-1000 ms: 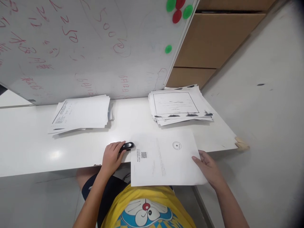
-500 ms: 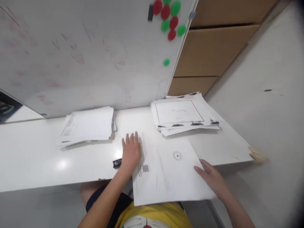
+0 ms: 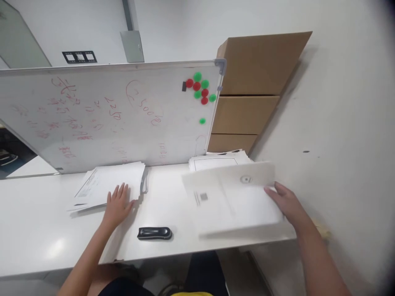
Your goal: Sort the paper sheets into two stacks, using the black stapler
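Note:
My right hand (image 3: pixel 285 201) pinches the right edge of a printed sheet of paper (image 3: pixel 247 205), thumb on top. The sheet is lifted off the table and blurred, with a round emblem and a small square code on it. Behind it, partly covered, lies the right paper stack (image 3: pixel 212 163). My left hand (image 3: pixel 119 205) rests with fingers spread at the front edge of the left paper stack (image 3: pixel 108 181). Between the hands, near the table's front edge, a black stapler (image 3: pixel 154 233) lies on its own.
A whiteboard (image 3: pixel 138 123) with red writing stands along the back of the white table (image 3: pixel 173 197). Red and green round magnets (image 3: pixel 200 88) cluster at its right side. Cardboard boxes (image 3: pixel 247 115) are stacked behind it, beside the white wall (image 3: pixel 345 123) on the right.
My left hand has moved from beside the sheet leftward onto the left stack. My right hand has raised the sheet toward the right stack. The view has tilted up, and the stapler is uncovered.

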`<state>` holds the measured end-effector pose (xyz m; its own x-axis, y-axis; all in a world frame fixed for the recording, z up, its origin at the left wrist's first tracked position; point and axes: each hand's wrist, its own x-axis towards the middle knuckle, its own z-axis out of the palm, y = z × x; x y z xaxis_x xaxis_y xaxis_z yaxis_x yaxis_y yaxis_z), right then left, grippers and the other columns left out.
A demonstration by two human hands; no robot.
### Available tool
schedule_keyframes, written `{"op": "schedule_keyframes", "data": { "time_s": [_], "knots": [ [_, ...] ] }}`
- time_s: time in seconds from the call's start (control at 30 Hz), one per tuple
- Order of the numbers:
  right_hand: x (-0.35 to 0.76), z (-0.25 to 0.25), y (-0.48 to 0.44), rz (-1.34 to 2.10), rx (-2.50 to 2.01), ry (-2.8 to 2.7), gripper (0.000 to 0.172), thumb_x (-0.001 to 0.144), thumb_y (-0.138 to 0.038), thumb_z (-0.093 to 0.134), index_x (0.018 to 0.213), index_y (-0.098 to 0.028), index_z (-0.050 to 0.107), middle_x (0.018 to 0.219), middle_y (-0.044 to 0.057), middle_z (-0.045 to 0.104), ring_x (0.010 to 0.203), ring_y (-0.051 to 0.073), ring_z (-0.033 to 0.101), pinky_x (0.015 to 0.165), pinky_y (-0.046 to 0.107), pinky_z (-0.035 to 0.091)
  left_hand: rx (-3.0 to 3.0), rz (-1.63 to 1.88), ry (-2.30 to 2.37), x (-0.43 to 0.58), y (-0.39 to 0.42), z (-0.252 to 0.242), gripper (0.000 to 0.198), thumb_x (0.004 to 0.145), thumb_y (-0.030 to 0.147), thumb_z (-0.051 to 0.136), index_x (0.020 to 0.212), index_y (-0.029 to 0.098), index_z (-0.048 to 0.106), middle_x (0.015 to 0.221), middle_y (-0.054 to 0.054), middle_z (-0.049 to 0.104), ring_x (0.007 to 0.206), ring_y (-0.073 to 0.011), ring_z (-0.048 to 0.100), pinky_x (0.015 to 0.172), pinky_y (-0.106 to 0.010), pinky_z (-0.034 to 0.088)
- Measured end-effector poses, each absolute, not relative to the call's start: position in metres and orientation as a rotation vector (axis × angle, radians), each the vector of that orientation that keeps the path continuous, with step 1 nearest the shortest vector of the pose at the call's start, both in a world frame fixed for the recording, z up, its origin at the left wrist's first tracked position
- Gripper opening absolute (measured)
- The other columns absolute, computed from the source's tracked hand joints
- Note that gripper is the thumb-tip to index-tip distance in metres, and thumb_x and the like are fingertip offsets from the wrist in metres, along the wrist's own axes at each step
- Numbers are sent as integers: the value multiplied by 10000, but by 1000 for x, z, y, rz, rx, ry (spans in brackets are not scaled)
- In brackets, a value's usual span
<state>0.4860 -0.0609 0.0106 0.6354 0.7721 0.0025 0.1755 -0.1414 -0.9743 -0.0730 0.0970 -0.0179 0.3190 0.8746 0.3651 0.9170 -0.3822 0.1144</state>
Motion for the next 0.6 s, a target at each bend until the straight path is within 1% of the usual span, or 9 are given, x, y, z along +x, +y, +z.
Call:
{"op": "schedule_keyframes", "data": {
  "time_s": [0.07,0.23,0.3,0.33,0.4,0.47,0.5,0.57,0.6],
  "knots": [
    [498,18,-32,529,-1658,-828,348,635,-415,676,904,-195,678,827,52,731,755,251,656,618,323,497,-2411,-495,-1691,-87,94,-32,639,890,481,365,1432,146,320,1493,-156,338,1395,-347,253,1104,-597,158],
    [520,19,23,365,-1968,-1011,361,738,-380,542,991,-153,662,922,130,710,802,291,654,706,395,497,-2366,-556,-1621,-92,81,-48,553,915,396,354,1426,185,340,1450,-125,421,1368,-297,326,1119,-523,177],
    [527,16,34,338,-2044,-1041,473,709,-351,574,1108,-102,626,1007,192,685,913,357,632,800,474,472,-2365,-566,-1611,-91,78,-49,575,905,352,367,1450,181,298,1460,-121,407,1371,-299,318,1129,-526,134],
    [528,14,37,283,-2069,-1069,566,697,-348,596,1194,-77,577,1104,230,648,1008,397,595,856,516,442,-2367,-564,-1604,-91,78,-49,605,891,332,381,1465,177,266,1474,-120,386,1380,-302,297,1136,-530,97],
    [523,11,40,65,-2101,-1187,736,725,-383,595,1355,-46,416,1341,285,479,1210,448,454,954,579,365,-2372,-558,-1589,-93,77,-50,666,854,275,405,1485,174,214,1497,-115,346,1400,-304,252,1143,-528,30],
    [505,10,38,-184,-2028,-1344,781,801,-440,525,1428,-44,280,1481,279,291,1341,440,294,1019,600,303,-2366,-561,-1586,-95,77,-51,689,819,191,396,1486,180,219,1502,-101,339,1409,-295,239,1145,-523,16],
    [491,9,35,-256,-1946,-1411,774,832,-461,487,1444,-55,242,1510,262,243,1374,419,242,1042,595,283,-2358,-572,-1581,-97,77,-52,684,807,144,379,1477,186,249,1492,-95,359,1404,-289,257,1144,-523,30],
    [453,6,28,-198,-1737,-1476,771,851,-494,475,1461,-107,205,1519,224,246,1389,366,238,1068,563,279,-2350,-620,-1537,-99,78,-51,648,795,72,347,1430,200,355,1443,-85,439,1378,-278,321,1138,-526,87],
    [430,4,23,-80,-1640,-1468,774,844,-509,496,1464,-147,206,1511,204,274,1364,343,296,1062,541,306,-2355,-652,-1487,-99,77,-50,621,797,49,339,1392,207,416,1403,-79,489,1362,-272,355,1132,-522,127]
  ]
}}
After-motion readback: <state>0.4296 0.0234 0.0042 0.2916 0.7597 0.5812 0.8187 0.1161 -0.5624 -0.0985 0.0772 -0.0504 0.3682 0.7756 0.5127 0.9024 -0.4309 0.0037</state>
